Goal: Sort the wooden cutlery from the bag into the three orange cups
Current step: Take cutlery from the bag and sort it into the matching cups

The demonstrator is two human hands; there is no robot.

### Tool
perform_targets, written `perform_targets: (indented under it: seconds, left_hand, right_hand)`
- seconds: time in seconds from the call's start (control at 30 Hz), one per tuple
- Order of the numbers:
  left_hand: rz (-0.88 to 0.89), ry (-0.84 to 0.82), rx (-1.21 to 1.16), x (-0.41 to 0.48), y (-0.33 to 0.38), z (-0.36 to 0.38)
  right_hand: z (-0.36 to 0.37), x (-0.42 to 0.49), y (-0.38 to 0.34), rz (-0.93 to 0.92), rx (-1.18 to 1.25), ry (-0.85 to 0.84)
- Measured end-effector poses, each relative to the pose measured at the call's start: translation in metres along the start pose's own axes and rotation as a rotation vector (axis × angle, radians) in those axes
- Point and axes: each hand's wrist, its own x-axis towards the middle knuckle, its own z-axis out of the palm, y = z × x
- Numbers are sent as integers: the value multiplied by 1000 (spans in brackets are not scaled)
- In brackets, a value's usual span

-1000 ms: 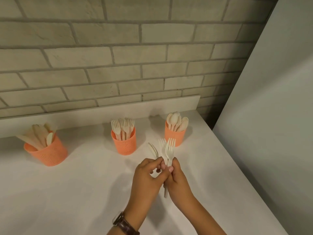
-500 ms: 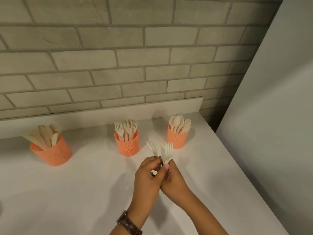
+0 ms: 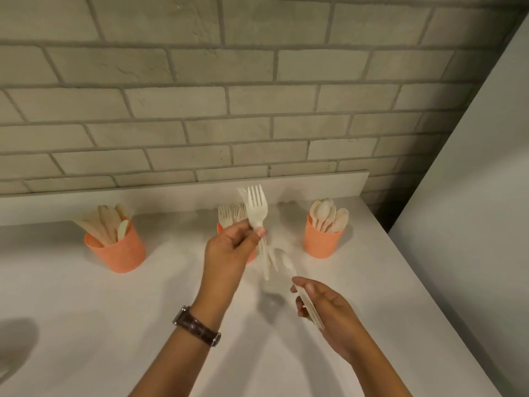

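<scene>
My left hand [image 3: 229, 250] pinches a small bunch of pale wooden forks [image 3: 256, 209], tines up, just in front of the middle orange cup [image 3: 219, 227], which holds more forks and is mostly hidden behind that hand. My right hand [image 3: 326, 308] holds a blurred wooden spoon [image 3: 287, 265] by its handle, low and to the right. The left orange cup [image 3: 120, 252] holds knives. The right orange cup [image 3: 323, 242] holds spoons.
The white counter [image 3: 86, 325] runs to a brick wall behind and ends at its right edge beside a grey panel [image 3: 472, 224]. A dark shadow lies at the far left. No bag is in view.
The hands, joined around the cutlery before, have parted. The left hand rose with the forks toward the middle cup; the right hand dropped down and right with the spoon.
</scene>
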Motion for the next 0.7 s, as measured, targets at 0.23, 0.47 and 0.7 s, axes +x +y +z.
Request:
perform_targets:
  seconds: [0.23,0.47,0.7]
  left_hand:
    - [36,369,115,85,-6,-34]
    - [-104,293,303,104,-57,-27]
    - [-35,223,713,95,-70,-34]
  right_hand:
    - [-3,9,-2,10,23,231]
    - [0,11,-11,17,37,264]
    - [1,16,-22,-19,-75,270]
